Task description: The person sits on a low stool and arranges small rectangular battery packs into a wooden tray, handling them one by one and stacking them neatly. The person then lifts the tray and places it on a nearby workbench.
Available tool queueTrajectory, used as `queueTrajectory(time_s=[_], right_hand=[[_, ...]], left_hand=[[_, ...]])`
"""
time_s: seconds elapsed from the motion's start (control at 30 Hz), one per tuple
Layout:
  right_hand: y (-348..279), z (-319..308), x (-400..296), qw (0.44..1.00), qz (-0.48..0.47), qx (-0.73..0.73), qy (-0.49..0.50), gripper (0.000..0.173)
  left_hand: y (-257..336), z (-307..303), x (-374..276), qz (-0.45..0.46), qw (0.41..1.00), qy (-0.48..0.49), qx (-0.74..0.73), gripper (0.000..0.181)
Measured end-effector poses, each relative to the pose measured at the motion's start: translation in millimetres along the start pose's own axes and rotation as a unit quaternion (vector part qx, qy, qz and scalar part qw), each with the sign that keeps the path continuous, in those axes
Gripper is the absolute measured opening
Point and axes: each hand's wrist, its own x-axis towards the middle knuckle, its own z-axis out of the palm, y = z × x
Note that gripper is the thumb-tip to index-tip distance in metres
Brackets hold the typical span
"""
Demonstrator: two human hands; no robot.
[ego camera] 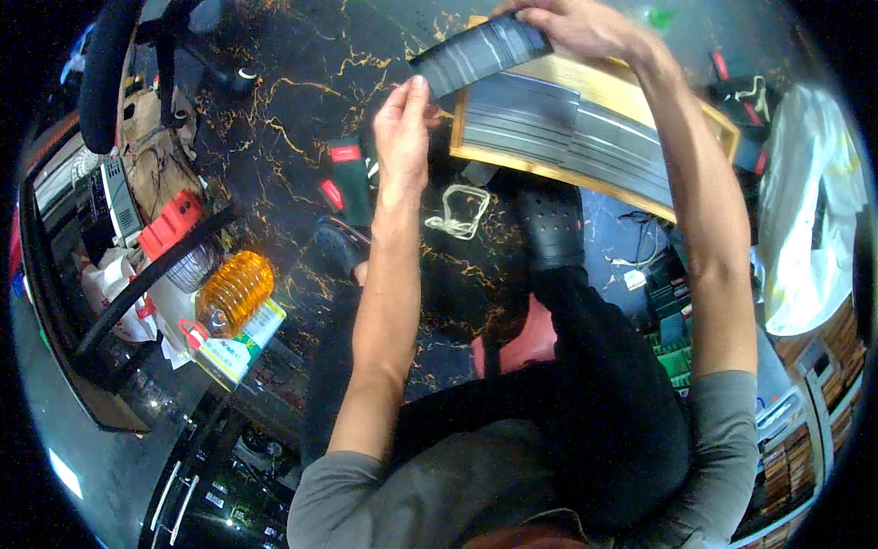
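Between my hands, at the top of the head view, is a dark rectangular stack of thin sheets or sleeves [483, 56], tilted up to the right. My left hand [406, 120] pinches its lower left end with the thumb on top. At its upper right end, my right hand [573, 24] grips the edge. Behind and below the stack lies a shallow wooden tray [511, 162] on the floor, filled with rows of similar dark, thin flat items [514, 117]. What the items are exactly cannot be told. My right forearm hides part of the tray.
Dark boxes with red labels [348, 165] and a tied cream cord [473, 213] lie on the marbled floor [288, 123]. An orange-filled plastic bottle [236, 291] rests on a carton at left. An office chair [110, 75] stands upper left, a white plastic bag [806, 206] at right.
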Motion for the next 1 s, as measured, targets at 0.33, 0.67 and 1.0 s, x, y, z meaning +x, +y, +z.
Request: queueTrajectory(time_s=[0.33, 0.67, 1.0], right_hand=[[28.9, 29.0, 57.1, 0.971, -0.101, -0.024, 0.216, 0.026], [8.2, 41.6, 43.7, 0.922, -0.1, 0.012, 0.374, 0.034], [12.9, 36.7, 32.4, 0.925, -0.093, -0.012, 0.368, 0.038]], left_hand=[[-16.0, 15.9, -20.2, 0.069, 0.978, 0.008, 0.194, 0.057], [4.7, 31.3, -40.7, 0.394, 0.788, 0.018, 0.473, 0.055], [9.1, 32.1, -6.7, 0.496, 0.609, -0.148, 0.601, 0.047]])
